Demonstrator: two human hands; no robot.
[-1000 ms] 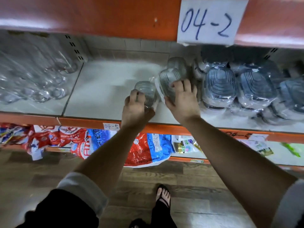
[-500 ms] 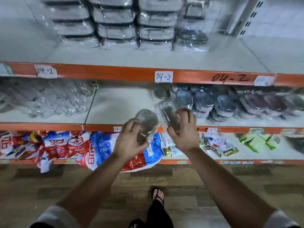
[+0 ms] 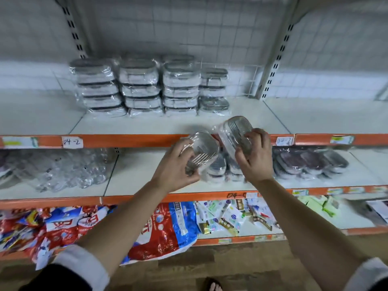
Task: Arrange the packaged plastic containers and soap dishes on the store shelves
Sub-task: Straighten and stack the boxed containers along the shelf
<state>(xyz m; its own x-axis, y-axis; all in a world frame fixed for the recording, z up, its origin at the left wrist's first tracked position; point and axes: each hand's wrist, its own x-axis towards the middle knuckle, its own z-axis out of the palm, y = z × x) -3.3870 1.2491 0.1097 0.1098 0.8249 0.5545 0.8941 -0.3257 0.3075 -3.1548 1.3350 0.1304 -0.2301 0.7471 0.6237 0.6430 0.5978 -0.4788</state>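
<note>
Clutching wrapped soap dishes before the upper shelf [image 3: 147, 124]: left soap dish [image 3: 201, 146] gripped in the left hand [image 3: 176, 166], level with the orange edge; right soap dish [image 3: 237, 127] gripped in the right hand [image 3: 254, 162], higher, tipped lengthwise up toward bare shelf beside the stacked containers [image 3: 138, 87]. Probably going in first from the right.

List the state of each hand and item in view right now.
Left hand: grips left soap dish, held in air.
Right hand: grips right soap dish, tilted, in air.
Packaged containers: wrapped, stacked on upper shelf.
Shelved soap dishes: wrapped, leaning in a row, middle shelf.
</note>
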